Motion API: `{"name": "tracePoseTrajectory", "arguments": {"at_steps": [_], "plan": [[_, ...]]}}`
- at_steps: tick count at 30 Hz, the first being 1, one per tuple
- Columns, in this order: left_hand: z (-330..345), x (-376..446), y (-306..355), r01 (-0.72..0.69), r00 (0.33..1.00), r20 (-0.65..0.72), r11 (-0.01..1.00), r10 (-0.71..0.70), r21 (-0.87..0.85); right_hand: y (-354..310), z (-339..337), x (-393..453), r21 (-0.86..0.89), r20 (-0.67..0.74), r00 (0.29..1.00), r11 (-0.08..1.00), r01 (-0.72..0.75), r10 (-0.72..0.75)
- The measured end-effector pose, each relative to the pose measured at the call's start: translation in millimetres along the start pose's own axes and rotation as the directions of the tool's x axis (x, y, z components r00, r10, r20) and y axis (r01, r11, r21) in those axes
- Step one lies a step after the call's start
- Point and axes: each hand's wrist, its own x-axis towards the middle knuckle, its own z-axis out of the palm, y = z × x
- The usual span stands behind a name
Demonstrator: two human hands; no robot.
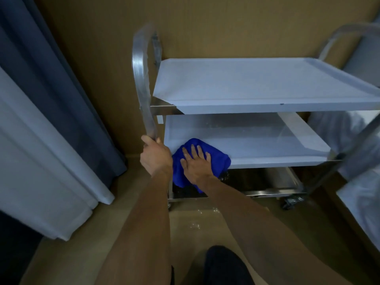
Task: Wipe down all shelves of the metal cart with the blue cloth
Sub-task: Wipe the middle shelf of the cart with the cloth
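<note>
A dark-clothed knee (224,264) sits at the bottom edge, nearest the lens, with two bare forearms reaching forward over it. The metal cart (257,103) stands beyond, its right end cut off by the frame and blurred. No writing is legible anywhere; a small white tag under the top shelf's left corner is unreadable. The bottom shelf (267,182) is dark and mostly hidden. On the middle shelf (257,140), the blue cloth (218,159) lies bunched over the near left corner, hanging off the front edge. The right hand (195,163) presses flat on it, fingers spread. The left hand (156,157) is wrapped around the cart's left handle post (141,79).
</note>
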Motion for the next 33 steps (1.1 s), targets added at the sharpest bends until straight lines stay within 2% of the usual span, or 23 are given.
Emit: {"name": "tracePoseTrajectory", "arguments": {"at_steps": [6, 9, 12, 16, 20, 23, 25, 28, 33], "plan": [[2.9, 6.7, -9.7, -0.07, 0.997, 0.027, 0.997, 0.07, -0.016, -40.2, -7.2, 81.1, 0.034, 0.145, 0.989, 0.999, 0.002, -0.007], [3.5, 8.5, -10.5, -0.078, 0.996, 0.033, 0.997, 0.079, -0.026, -50.2, -2.6, 105.4, -0.006, 0.141, 0.988, 0.998, 0.068, -0.066], [0.1, 7.7, -9.4, -0.068, 0.996, 0.062, 0.997, 0.071, -0.045, -43.9, -3.3, 89.7, -0.055, 0.127, 0.978, 0.983, 0.173, -0.165], [-3.9, 2.0, -1.1, -0.001, 0.998, 0.06, 0.999, 0.003, -0.039, -35.5, -7.7, 41.1, -0.038, 0.072, 0.962, 0.963, 0.267, -0.264], [-3.1, -5.9, 0.4, 0.01, 1.0, 0.024, 0.999, -0.009, -0.041, -35.7, 5.1, -3.9, -0.014, 0.008, 0.987, 0.987, 0.16, -0.16], [-1.4, -16.1, 4.5, 0.026, 1.0, -0.011, 0.999, -0.027, -0.037, -37.7, 9.6, -19.6, -0.001, 0.026, 0.998, 0.999, 0.05, -0.05], [-0.7, -20.2, 6.9, 0.032, 0.999, -0.019, 0.999, -0.033, -0.023, -39.4, 5.1, -23.2, -0.02, 0.039, 0.999, 0.999, 0.038, -0.037], [-0.5, -15.4, 8.6, 0.049, 0.999, -0.022, 0.998, -0.05, -0.028, -38.9, -2.3, -16.4, -0.039, 0.05, 0.998, 0.999, 0.025, -0.024], [4.2, -4.2, 10.5, 0.067, 0.998, -0.019, 0.998, -0.067, -0.002, -35.0, -7.7, 27.5, 0.025, 0.069, 0.995, 0.997, -0.072, 0.07]]}}
